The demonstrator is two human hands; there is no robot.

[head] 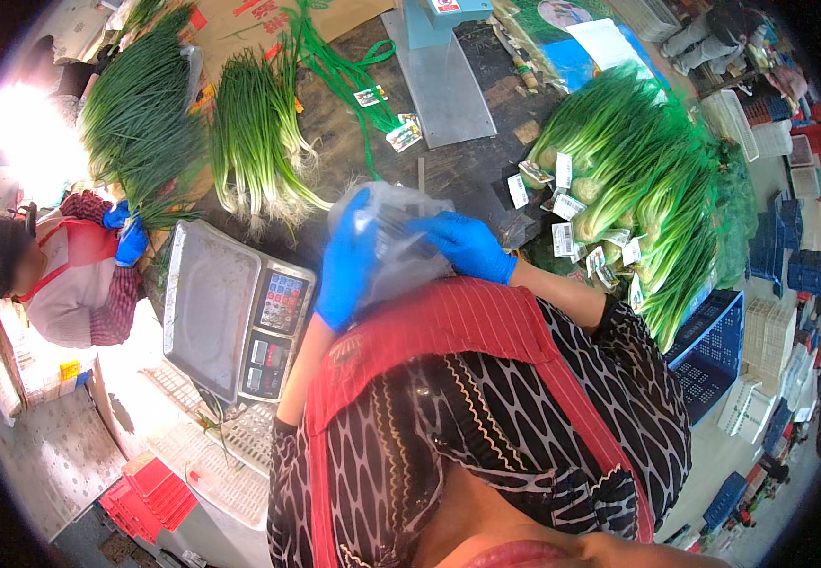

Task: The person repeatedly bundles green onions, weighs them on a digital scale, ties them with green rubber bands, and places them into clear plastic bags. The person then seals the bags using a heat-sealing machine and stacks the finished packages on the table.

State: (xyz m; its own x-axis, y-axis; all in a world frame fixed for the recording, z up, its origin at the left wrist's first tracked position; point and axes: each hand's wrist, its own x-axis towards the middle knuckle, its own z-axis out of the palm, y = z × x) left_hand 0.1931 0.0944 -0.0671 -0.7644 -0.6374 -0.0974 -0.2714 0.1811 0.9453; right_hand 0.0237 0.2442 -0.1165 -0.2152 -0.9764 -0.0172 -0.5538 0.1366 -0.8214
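Both my hands wear blue gloves and hold a crumpled clear plastic bag (pixel 410 263) close to my red apron. My left hand (pixel 348 259) is on the bag's left side, fingers pointing up. On its right side, the fingers of my right hand (pixel 468 247) pinch the plastic. What the bag contains cannot be made out. Beyond and to the left, loose green onions (pixel 250 135) with roots lie on the dark table. Netted, tagged bundles of green onions (pixel 616 170) are piled at the right. Green net sleeves (pixel 343 67) with labels lie ahead of me.
A digital scale (pixel 215 312) with a metal pan stands at the left. A metal-based device (pixel 446 92) stands at the table's far side. A co-worker (pixel 62 270) in blue gloves handles a larger green onion pile (pixel 144 106). A blue crate (pixel 708 355) is at the right.
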